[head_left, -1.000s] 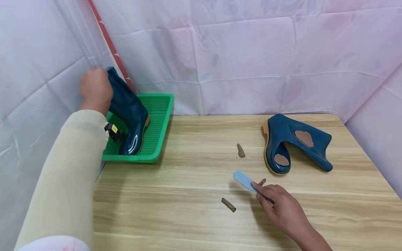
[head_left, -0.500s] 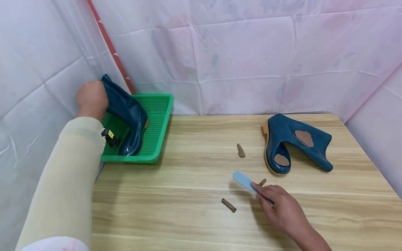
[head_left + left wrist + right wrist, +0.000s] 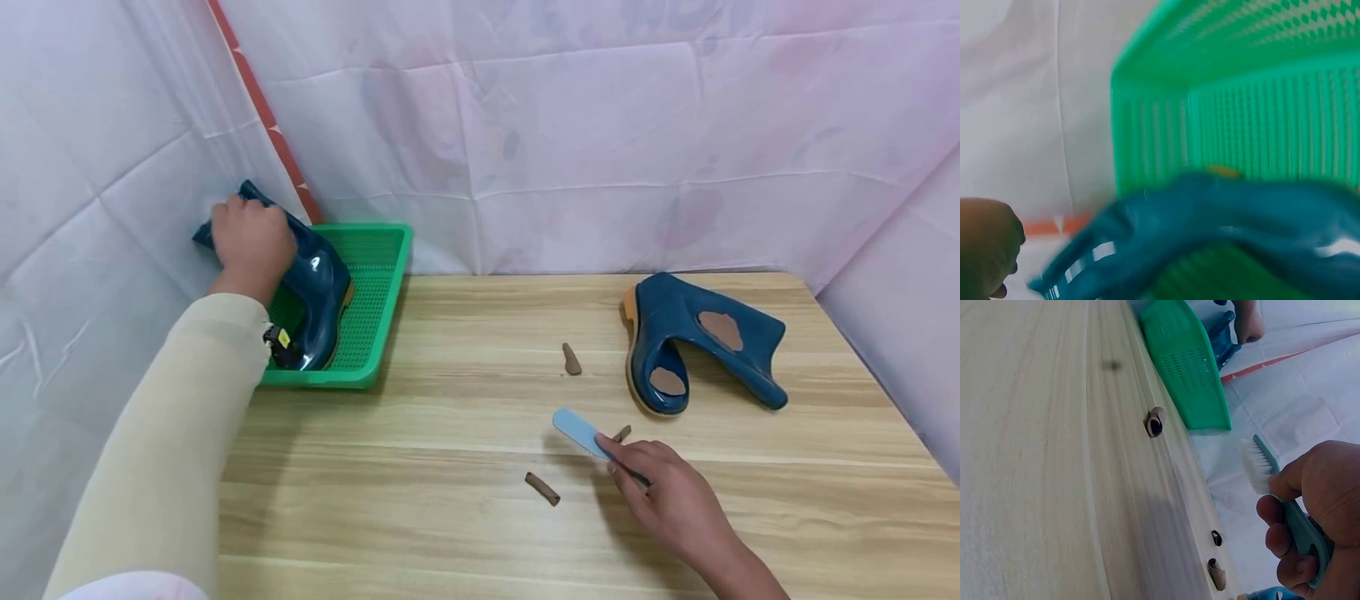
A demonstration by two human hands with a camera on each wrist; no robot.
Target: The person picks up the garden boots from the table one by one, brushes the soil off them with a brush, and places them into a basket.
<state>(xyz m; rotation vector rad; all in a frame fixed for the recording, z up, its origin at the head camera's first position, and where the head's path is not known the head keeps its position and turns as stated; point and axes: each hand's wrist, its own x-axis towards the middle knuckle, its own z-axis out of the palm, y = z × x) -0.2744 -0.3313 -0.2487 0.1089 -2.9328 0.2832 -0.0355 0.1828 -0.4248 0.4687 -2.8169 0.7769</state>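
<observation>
In the head view my left hand (image 3: 253, 242) is over the shaft of a blue boot (image 3: 318, 271) that leans left in a green basket (image 3: 369, 379). The left wrist view is blurred: my left hand (image 3: 988, 250) has bent fingers and a visible gap from the boot (image 3: 1222, 212); I see nothing in its grip. My right hand (image 3: 675, 496) pinches a brush, its blue back (image 3: 577, 432) facing up. In the right wrist view the brush has white bristles (image 3: 1255, 465) and a teal handle (image 3: 1300, 531), with my right fingers (image 3: 1279, 540) curled round it.
A second blue boot (image 3: 660, 300) with brown patches (image 3: 722, 331) lies on its side at the table's right. Small brown rolled pieces (image 3: 572, 360) are scattered mid-table, one near the brush. Pale cloth walls (image 3: 562, 125) stand behind and at both sides.
My left hand has moved from beside the shaft to over it. The basket boot's top has sunk lower and leans further left since the earliest frame. My right hand has barely moved.
</observation>
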